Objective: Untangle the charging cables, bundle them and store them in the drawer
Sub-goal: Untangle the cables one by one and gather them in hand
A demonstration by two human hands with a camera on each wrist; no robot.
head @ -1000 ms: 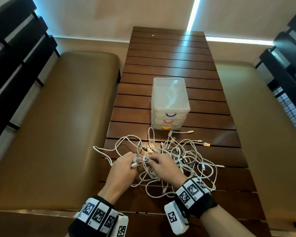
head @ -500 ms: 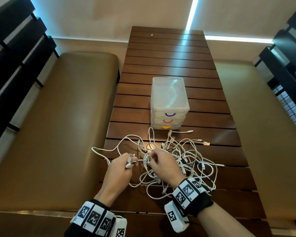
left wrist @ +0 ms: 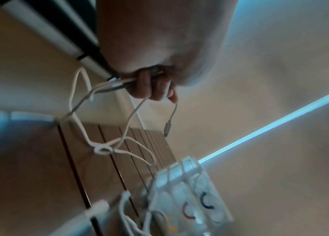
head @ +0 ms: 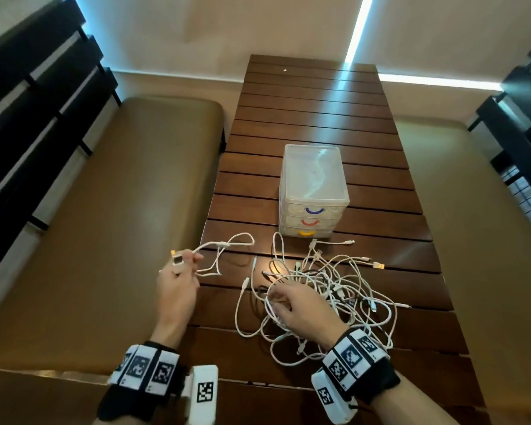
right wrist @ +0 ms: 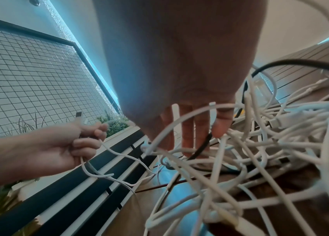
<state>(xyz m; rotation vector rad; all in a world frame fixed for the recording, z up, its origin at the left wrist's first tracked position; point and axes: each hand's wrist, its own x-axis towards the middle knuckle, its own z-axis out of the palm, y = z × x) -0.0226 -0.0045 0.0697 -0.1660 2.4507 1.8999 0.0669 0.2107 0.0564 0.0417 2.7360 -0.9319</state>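
A: How was the freed cable [head: 218, 256] held?

B: It was pinched at its plug by the left hand [head: 178, 289], drawn toward nine o'clock, probably to separate it.

A: And the tangle [head: 325, 289]?

B: It was pressed down under the spread right hand [head: 301, 308], at six o'clock of the drawer unit [head: 313, 191].

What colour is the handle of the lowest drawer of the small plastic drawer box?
Yellow. The bottom handle of the drawer box shows best in the head view.

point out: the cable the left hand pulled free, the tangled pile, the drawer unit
freed cable [head: 239, 237] head view, on its far loop above the table.
tangled pile [head: 328, 286] head view, on the dense middle of the white cables.
drawer unit [head: 314, 171] head view, on its clear top.
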